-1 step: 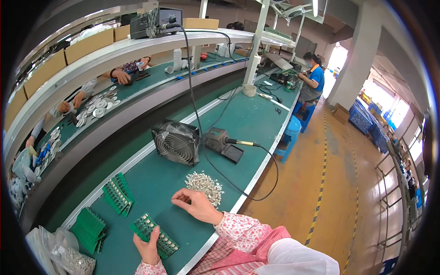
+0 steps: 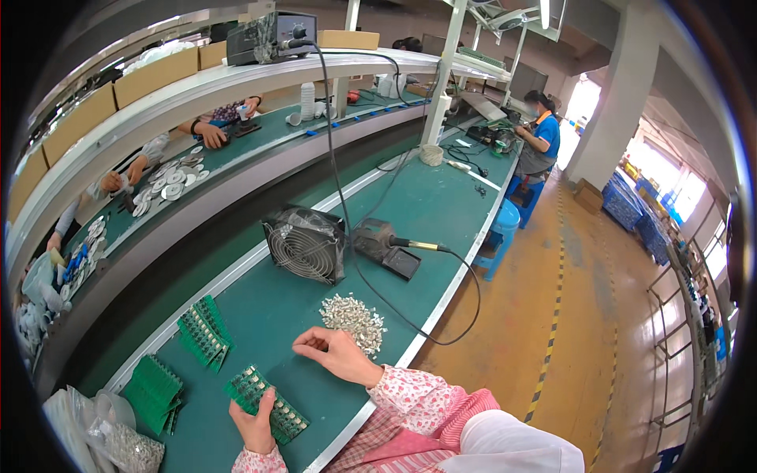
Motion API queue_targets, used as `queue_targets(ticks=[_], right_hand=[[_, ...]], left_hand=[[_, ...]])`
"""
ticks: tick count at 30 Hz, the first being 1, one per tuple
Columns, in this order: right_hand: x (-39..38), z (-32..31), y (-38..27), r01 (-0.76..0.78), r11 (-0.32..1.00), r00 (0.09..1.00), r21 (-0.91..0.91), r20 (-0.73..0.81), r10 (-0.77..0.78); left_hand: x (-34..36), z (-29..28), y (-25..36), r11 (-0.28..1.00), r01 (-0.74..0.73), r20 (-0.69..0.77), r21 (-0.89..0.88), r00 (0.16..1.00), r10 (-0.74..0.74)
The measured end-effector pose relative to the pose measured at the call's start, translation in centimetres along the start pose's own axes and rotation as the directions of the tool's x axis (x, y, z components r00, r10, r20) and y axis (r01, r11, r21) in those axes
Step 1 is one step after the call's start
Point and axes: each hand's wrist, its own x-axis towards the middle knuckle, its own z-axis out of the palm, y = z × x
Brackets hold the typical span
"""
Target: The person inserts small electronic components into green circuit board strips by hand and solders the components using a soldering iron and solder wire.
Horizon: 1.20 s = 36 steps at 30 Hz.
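Observation:
My left hand (image 2: 254,424) grips a green circuit board panel (image 2: 251,384) by its near left side, the thumb across its top. Small pale parts stand in a row along the panel. To its upper right my right hand (image 2: 337,355) hovers over the green bench, thumb and fingertips pinched together. Whatever they may hold is too small to make out. Just beyond that hand lies a heap of small white connectors (image 2: 352,317). Further left sit a stack of populated board panels (image 2: 205,333) and a stack of green panels (image 2: 153,391).
A fan (image 2: 305,246) and a soldering iron (image 2: 416,244) in its stand (image 2: 388,251) are beyond the heap, the cable looping over the bench edge. A plastic bag of small parts (image 2: 126,445) lies near left. Co-workers sit across the line and at the far bench end.
My right hand has shifted very slightly left. The rest of the scene looks the same apart from a small shift of the view.

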Motion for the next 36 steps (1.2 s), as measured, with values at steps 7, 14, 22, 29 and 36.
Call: queue_targets(ticks=[7,14,22,29,36], right_hand=[[0.4,1.8,0.2,-0.155,0.903,0.982,0.402,0.158,0.098],[0.6,4.9,-0.6,-0.284,0.808,0.945,0.517,0.294,0.144],[0.2,5.4,-0.5,-0.326,0.77,0.927,0.548,0.347,0.146],[-0.1,5.6,-0.3,-0.284,0.784,0.941,0.552,0.316,0.118],[-0.5,5.8,0.0,-0.214,0.831,0.964,0.513,0.25,0.094]], left_hand=[[1.1,0.6,0.0,0.999,-0.02,0.023,0.042,1.0,0.019],[1.2,-0.3,-0.1,0.995,-0.073,0.027,0.067,0.997,0.072],[0.7,0.1,-0.2,0.972,-0.126,0.06,0.197,0.991,0.116],[0.3,0.6,0.3,0.989,-0.088,0.063,0.12,0.995,0.081],[0.2,0.6,0.2,0.962,-0.134,0.096,0.24,0.989,0.114]])
